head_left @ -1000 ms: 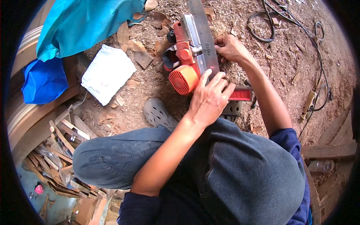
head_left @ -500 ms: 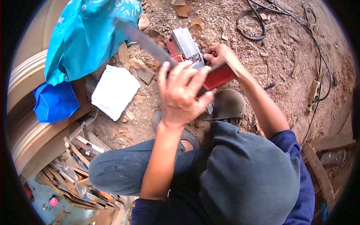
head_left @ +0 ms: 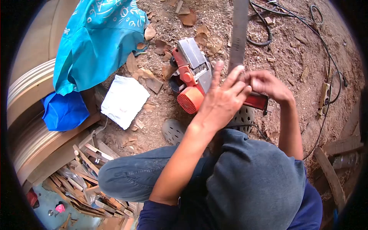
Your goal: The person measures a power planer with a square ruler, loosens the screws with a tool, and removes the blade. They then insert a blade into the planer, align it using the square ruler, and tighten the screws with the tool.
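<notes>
A try square, with a grey marked metal blade (head_left: 238, 36) and a red and black stock (head_left: 256, 101), is held up in front of me. My left hand (head_left: 220, 97) is closed on it near the corner, its fingers lying across the base of the blade. Curled and slightly blurred, my right hand (head_left: 270, 84) grips at the same corner, above the stock; its fingertips are partly hidden. Just left of my hands, an orange-red electric planer (head_left: 190, 100) lies on the ground with its metal sole facing up.
A white folded cloth or bag (head_left: 125, 101), a turquoise printed bag (head_left: 101, 50) and a blue bag (head_left: 65, 111) lie to the left. Wood offcuts (head_left: 86, 172) pile up at lower left. Black cable (head_left: 327, 57) runs over shavings and dry leaves at right.
The try square has swung from pointing up-left to nearly upright and moved right, off the planer. My right hand has left the planer's side and come to the square.
</notes>
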Available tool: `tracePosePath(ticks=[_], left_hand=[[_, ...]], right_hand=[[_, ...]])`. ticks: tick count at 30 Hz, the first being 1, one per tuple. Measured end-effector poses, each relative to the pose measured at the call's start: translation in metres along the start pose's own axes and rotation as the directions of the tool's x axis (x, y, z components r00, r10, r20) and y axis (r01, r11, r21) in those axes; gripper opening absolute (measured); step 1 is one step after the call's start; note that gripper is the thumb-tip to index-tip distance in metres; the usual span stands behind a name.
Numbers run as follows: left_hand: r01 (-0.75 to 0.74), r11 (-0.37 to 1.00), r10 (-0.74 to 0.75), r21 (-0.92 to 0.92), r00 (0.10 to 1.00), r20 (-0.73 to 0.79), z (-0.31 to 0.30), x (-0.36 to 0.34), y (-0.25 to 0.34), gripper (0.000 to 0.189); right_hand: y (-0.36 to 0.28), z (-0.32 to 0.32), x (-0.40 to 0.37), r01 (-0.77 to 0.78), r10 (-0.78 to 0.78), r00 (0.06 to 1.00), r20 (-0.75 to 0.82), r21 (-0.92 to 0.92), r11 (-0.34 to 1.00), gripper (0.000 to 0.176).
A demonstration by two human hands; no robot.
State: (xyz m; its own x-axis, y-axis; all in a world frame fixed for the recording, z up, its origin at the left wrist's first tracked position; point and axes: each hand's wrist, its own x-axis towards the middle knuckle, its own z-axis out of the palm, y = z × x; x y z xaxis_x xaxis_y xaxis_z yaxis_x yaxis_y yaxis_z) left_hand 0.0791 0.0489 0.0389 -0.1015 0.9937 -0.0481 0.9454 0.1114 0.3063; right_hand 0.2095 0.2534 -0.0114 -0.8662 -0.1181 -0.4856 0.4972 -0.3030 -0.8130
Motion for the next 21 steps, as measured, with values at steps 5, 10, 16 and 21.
tracePosePath(ticks=[5, 10, 16, 21], left_hand=[[-0.124, 0.991, 0.121, -0.043, 0.991, -0.064, 0.006, 0.024, 0.008, 0.036], [0.202, 0.933, -0.302, -0.298, 0.889, -0.344, -0.018, -0.013, -0.034, 0.064], [0.599, 0.657, -0.722, -0.458, 0.674, -0.154, 0.0, -0.041, -0.1, 0.065], [0.652, 0.502, -0.802, -0.569, 0.597, -0.023, 0.004, -0.037, -0.099, 0.063]], right_hand=[[-0.037, 0.017, -0.038, -0.263, 0.262, 0.963, -0.059, -0.411, 0.873, 0.046], [-0.027, 0.024, -0.043, -0.177, -0.02, 0.891, -0.454, -0.387, 0.905, 0.022], [-0.007, 0.06, 0.001, 0.179, -0.116, 0.754, -0.647, 0.032, 0.983, 0.027], [-0.003, 0.076, 0.034, 0.268, -0.189, 0.738, -0.647, 0.025, 0.963, 0.03]])
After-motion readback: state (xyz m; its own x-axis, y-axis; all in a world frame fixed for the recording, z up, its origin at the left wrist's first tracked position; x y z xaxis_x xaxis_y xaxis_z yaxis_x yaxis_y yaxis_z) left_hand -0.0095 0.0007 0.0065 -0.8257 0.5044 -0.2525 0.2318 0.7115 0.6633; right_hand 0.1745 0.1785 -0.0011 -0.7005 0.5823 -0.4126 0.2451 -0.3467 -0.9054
